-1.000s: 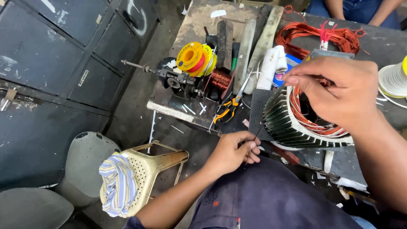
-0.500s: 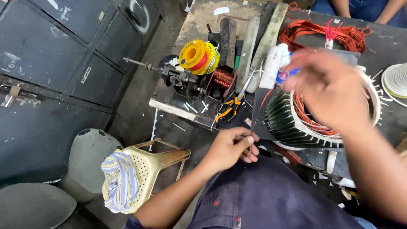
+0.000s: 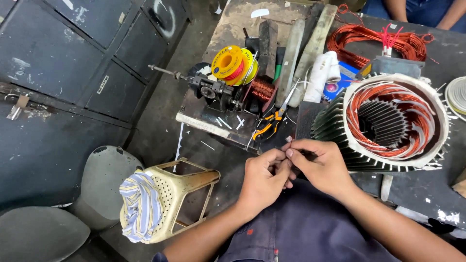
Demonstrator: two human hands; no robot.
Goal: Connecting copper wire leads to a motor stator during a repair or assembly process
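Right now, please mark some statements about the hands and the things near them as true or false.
1. The left hand and the right hand meet at the fingertips. True.
2. The right hand rests inside the motor stator. False: it is in front of the stator, beside the left hand.
3. The orange-handled pliers lie on the bench, unheld. True.
4. The plastic stool stands upright. False: it lies on its side with a striped cloth on it.

Dark metal cabinets (image 3: 73, 53), grey floor (image 3: 160, 121), 1 tipped yellow stool (image 3: 179, 194).
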